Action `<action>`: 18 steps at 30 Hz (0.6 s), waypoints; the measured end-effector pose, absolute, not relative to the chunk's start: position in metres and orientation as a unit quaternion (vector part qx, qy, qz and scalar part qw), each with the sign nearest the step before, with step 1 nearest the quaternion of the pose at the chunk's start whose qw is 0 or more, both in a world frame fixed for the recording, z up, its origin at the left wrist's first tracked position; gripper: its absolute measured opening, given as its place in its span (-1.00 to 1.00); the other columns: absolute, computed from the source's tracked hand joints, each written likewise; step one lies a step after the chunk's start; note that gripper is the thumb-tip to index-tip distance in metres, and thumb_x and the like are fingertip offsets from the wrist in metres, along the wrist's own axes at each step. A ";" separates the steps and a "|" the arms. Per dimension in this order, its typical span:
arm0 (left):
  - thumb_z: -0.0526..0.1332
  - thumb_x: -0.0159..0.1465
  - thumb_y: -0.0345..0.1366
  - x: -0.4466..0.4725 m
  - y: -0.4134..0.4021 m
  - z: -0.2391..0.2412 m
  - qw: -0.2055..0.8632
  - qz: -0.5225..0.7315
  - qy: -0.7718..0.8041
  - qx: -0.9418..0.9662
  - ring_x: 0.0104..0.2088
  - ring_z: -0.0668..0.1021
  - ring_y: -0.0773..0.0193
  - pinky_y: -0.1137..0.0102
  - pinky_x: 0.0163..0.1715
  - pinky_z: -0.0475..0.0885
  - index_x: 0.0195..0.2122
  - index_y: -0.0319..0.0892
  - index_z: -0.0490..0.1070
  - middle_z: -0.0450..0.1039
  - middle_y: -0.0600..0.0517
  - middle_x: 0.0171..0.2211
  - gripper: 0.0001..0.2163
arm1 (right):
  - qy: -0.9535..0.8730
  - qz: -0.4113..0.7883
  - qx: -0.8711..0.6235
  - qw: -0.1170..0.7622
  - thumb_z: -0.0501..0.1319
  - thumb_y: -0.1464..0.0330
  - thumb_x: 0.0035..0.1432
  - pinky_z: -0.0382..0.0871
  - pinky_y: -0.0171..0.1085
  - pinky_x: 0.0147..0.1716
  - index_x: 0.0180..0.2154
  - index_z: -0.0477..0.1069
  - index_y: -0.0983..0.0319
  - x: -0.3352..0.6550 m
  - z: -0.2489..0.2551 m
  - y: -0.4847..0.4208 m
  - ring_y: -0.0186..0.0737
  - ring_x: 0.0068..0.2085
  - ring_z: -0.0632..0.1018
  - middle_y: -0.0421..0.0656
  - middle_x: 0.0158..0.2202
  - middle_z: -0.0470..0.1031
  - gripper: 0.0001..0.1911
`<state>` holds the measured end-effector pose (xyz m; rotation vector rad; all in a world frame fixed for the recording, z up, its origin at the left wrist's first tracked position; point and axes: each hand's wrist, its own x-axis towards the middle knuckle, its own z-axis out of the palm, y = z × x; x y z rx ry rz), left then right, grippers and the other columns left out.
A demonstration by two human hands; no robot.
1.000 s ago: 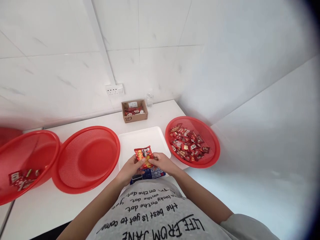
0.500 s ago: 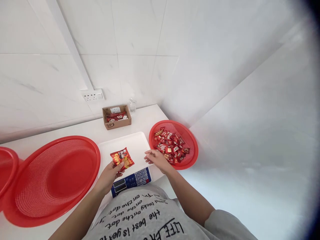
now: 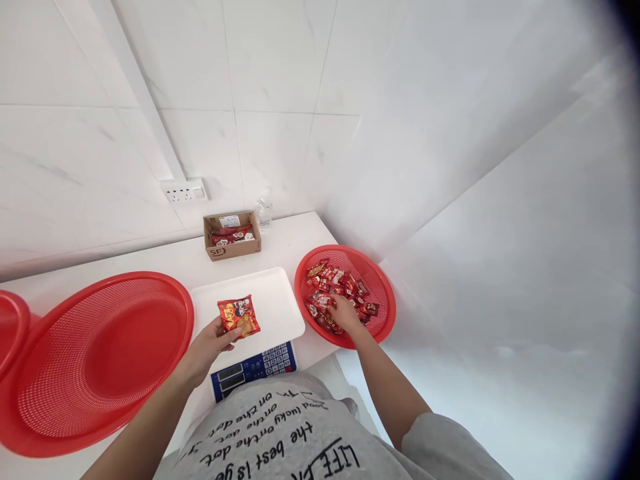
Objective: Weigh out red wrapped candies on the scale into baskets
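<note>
Rightward, my right hand [image 3: 346, 316] has moved into the right basket [image 3: 391, 312], fingers among packets [image 3: 338, 276], grip hidden. My left hand [image 3: 207, 347] pinches a bag [image 3: 239, 313] above the tray [image 3: 280, 308]; a slack edge hold could drop it.

Packets [image 3: 341, 275] lie in the basket [image 3: 376, 275] right of the scale [image 3: 277, 303]

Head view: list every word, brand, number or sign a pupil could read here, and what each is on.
"SF": cardboard box front.
"LIFE FR", then cut off: grey shirt.
"the best is", rest cut off: shirt.
"good lucky": shirt.
"on the dot": shirt.
"4 5 6", "1 2 3", "0": blue keypad; its smaller markings are unclear.
Too small or blurred: the white box label, the left hand's red packet, and the basketed packets.
</note>
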<state>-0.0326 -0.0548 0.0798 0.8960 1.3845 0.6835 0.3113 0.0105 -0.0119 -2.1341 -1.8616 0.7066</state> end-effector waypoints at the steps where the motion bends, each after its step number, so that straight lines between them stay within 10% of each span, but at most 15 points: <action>1: 0.27 0.01 0.01 -0.032 -0.054 0.079 0.624 0.302 0.607 0.388 -0.09 0.47 0.12 0.33 -0.23 0.36 0.04 -0.13 0.23 0.40 -0.14 -0.01 -0.41 | -0.638 0.236 -0.726 0.102 0.10 0.44 0.04 0.19 -0.17 0.05 0.03 0.31 0.29 0.313 -0.015 0.011 -0.08 0.07 0.37 0.04 0.04 0.37 -0.55; 7: 0.27 0.05 -0.10 -0.030 -0.057 0.072 0.490 0.318 0.718 0.378 0.19 0.22 0.06 0.22 0.02 0.27 0.17 -0.07 0.07 0.12 -0.19 0.20 -0.33 | -0.647 0.221 -0.728 0.058 0.13 0.48 0.00 0.16 -0.18 0.06 0.12 0.22 0.23 0.318 -0.029 0.009 -0.05 0.12 0.30 0.02 0.12 0.28 -0.42; 18: 0.18 0.14 0.00 -0.026 -0.109 0.168 0.647 0.297 0.378 0.591 -0.04 0.45 0.08 0.14 -0.07 0.40 0.09 0.04 0.27 0.44 -0.04 -0.08 -0.51 | -0.594 0.266 -0.758 0.048 0.13 0.41 0.07 0.25 -0.31 -0.13 -0.03 0.35 0.27 0.326 -0.033 0.020 -0.15 -0.07 0.47 -0.01 -0.03 0.45 -0.63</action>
